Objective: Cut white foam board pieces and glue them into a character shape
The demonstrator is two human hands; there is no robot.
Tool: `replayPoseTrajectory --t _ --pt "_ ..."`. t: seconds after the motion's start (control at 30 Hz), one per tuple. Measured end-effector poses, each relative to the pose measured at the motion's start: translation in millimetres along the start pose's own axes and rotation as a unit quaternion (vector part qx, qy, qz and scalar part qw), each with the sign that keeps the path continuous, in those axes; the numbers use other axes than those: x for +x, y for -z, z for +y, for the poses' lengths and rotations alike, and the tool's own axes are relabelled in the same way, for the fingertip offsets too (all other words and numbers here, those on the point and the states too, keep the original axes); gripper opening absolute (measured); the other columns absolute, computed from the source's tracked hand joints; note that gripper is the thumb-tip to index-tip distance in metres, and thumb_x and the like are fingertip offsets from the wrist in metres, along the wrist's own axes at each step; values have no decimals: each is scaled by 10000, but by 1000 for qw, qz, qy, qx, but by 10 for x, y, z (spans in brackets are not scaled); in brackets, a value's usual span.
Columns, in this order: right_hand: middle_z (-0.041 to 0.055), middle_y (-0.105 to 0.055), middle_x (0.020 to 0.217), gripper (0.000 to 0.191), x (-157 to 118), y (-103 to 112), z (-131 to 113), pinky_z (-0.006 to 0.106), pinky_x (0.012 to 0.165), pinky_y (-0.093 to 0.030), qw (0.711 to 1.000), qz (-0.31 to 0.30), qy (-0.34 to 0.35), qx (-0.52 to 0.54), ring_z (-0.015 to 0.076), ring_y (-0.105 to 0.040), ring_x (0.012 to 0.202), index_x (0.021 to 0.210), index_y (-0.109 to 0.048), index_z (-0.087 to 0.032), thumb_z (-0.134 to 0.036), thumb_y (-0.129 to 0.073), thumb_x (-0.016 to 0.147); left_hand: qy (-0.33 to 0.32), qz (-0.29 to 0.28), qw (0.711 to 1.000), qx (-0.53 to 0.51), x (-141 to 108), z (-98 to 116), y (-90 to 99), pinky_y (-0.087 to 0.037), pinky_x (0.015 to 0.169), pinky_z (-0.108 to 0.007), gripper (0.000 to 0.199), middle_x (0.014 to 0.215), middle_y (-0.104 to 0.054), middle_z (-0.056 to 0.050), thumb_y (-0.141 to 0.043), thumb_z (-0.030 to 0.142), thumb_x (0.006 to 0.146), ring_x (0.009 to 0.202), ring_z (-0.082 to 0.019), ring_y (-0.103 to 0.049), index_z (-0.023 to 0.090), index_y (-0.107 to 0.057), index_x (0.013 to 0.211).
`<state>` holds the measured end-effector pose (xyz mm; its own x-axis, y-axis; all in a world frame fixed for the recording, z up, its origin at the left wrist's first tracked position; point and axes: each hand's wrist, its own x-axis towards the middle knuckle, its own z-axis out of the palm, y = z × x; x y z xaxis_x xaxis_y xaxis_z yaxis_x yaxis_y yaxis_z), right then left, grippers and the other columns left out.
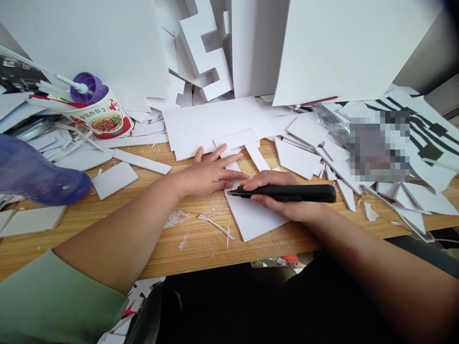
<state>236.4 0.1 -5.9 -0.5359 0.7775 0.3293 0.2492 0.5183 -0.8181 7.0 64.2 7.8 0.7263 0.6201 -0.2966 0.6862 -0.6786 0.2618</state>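
Observation:
My right hand [274, 188] is closed around a black utility knife [304, 193], its blade end pointing left. The blade tip lies over the left edge of a white foam board piece [254, 217] on the table. My left hand [211, 172] rests with fingers spread, its fingertips reaching onto white board near the knife's tip. Just beyond it lie a narrow white strip [257, 156] and a larger white sheet [211, 126]. Thin curled offcuts [217, 226] are on the wood in front of my hands.
A printed paper cup [107, 119] holding a purple piece stands at the left, near a translucent blue bottle [43, 167]. White board scraps [301, 157] are heaped at the right. Tall white panels [344, 48] and a stepped white form [204, 52] stand behind on the wooden table [165, 258].

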Motion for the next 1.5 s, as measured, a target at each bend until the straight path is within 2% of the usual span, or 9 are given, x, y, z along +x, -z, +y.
replayPoseTrajectory --t 0.3,0.67,0.87,1.0,1.17,1.33,1.5 --pt "41 -735 1054 226 -81 41 -10 346 923 -544 1000 3 -5 4 182 -679 1015 1042 -677 -234 -139 -638 841 -2 -1 1000 6 1 1 10 73 1055 -720 391 1613 -34 159 -395 419 984 1465 -347 93 551 -414 1351" --pt "35 -732 1042 228 -206 78 13 344 899 -546 999 18 -35 -3 186 -685 975 1051 -690 -261 -180 -646 843 15 -24 1000 1 -2 40 47 67 1066 -712 407 1613 -22 149 -402 381 980 1468 -312 123 544 -413 1353" --pt "41 -731 1048 211 -273 88 -44 336 891 -548 997 32 -61 15 189 -688 975 1029 -687 -258 -178 -642 839 13 -17 1000 -2 6 11 23 85 1057 -716 404 1612 -36 152 -405 377 974 1469 -307 126 549 -430 1339" --pt "35 -734 1028 218 -337 77 -91 325 870 -555 996 51 -73 -14 190 -687 956 1015 -692 -260 -161 -655 824 12 -16 1000 -5 14 -8 14 73 1031 -745 398 1611 -27 149 -397 410 973 1468 -309 128 559 -417 1341" --pt "43 -739 1022 171 -410 49 -130 347 857 -563 991 87 -92 -50 207 -695 935 999 -698 -251 -223 -663 834 19 -18 1000 -5 15 2 18 71 1031 -742 411 1612 -23 140 -403 393 970 1469 -302 133 551 -414 1349" --pt "41 -733 1043 190 -477 51 -154 373 874 -556 990 83 -86 -73 220 -686 967 1012 -682 -261 -207 -660 832 16 -9 1000 1 13 -13 1 68 1039 -735 402 1612 -51 142 -385 416 971 1471 -301 122 548 -418 1349" --pt "42 -727 1021 186 -538 78 -194 335 848 -558 991 87 -74 -73 197 -684 958 1004 -674 -245 -173 -649 834 13 -7 1000 -3 13 -23 -11 65 1041 -735 405 1613 -57 142 -386 384 972 1471 -304 118 533 -434 1345"
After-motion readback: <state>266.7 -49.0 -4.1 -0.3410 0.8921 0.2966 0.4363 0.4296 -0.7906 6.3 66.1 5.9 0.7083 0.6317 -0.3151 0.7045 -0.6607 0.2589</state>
